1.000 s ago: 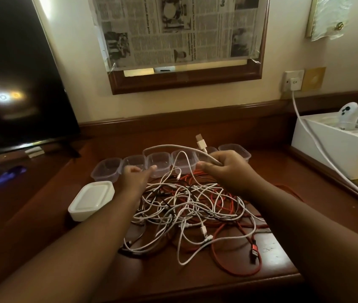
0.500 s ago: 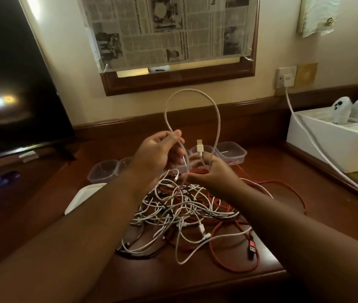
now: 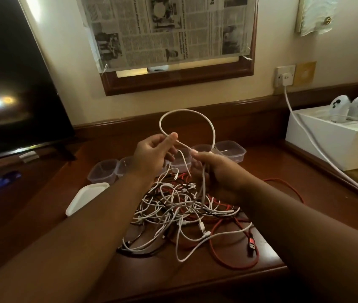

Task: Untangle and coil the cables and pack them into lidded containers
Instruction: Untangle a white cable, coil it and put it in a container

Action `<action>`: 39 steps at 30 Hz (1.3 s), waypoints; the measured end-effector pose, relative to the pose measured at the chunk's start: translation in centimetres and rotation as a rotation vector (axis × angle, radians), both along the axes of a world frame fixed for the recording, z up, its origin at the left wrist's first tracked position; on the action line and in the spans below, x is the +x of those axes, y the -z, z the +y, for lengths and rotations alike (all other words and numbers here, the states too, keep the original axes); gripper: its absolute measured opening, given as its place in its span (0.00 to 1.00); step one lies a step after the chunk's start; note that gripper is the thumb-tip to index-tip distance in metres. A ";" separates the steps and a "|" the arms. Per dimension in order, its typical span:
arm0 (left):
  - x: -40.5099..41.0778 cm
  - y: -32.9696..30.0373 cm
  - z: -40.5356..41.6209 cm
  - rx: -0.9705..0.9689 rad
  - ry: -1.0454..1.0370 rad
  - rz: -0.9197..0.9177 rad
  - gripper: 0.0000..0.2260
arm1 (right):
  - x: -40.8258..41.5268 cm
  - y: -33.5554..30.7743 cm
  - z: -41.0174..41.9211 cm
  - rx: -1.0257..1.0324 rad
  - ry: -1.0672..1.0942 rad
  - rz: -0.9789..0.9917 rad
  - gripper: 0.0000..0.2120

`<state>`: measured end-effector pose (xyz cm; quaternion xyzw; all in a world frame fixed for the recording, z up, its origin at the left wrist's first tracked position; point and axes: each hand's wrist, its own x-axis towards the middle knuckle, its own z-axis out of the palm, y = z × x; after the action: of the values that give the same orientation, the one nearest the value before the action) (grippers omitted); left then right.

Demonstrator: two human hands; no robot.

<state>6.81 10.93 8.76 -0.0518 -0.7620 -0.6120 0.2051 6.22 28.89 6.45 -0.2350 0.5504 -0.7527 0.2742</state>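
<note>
A tangle of white, red and black cables [image 3: 184,215] lies on the wooden desk [image 3: 217,278]. One white cable [image 3: 184,111] arches up in a loop above the pile. My left hand [image 3: 154,154] pinches one side of that loop between thumb and fingers. My right hand [image 3: 215,171] grips the other side, and the cable runs down from it into the pile. A row of clear plastic containers [image 3: 102,171] stands behind the pile, partly hidden by my hands. A stack of white lids [image 3: 86,196] sits left of the pile.
A dark TV screen [image 3: 9,84] stands at the left. A white box [image 3: 335,141] holding two white controllers [image 3: 340,108] sits at the right, with a thick white cord [image 3: 305,136] running from the wall socket [image 3: 284,76] across it. A red cable end [image 3: 251,244] lies near the desk's front edge.
The white cable went from a low span between my hands to a tall loop. Both hands rose above the pile and the loop is now wider and lower than half a second ago.
</note>
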 end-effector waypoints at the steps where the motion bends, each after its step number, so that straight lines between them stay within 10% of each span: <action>1: -0.2 0.7 -0.5 -0.065 0.027 -0.008 0.18 | 0.0 -0.2 -0.1 0.022 0.076 0.015 0.20; 7: -1.9 5.3 -3.7 -0.706 -0.029 -0.551 0.26 | 0.1 -1.0 0.4 -0.136 0.215 -0.101 0.22; 10: -1.7 5.3 -3.5 -0.475 0.090 -0.679 0.16 | 0.2 -0.7 0.5 -0.120 0.192 -0.144 0.20; 16: -1.1 3.2 -1.3 -0.146 0.072 -0.362 0.07 | -0.5 0.7 0.1 0.162 0.409 -0.130 0.12; 23: 0.2 -0.2 0.3 -0.355 0.205 -0.012 0.06 | -2.0 1.4 -1.3 0.245 0.411 -0.128 0.11; 32: 0.7 -0.9 0.8 -0.039 0.150 0.054 0.13 | -2.0 -0.2 -4.0 0.369 0.483 0.103 0.17; 39: 0.1 6.0 -1.0 -0.009 0.026 -0.233 0.10 | -1.8 -2.0 -4.2 0.090 0.495 -0.146 0.20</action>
<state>6.91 9.97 2.75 0.0088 -0.7826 -0.6131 0.1072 4.44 24.67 8.48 -0.0256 0.6029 -0.7866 0.1308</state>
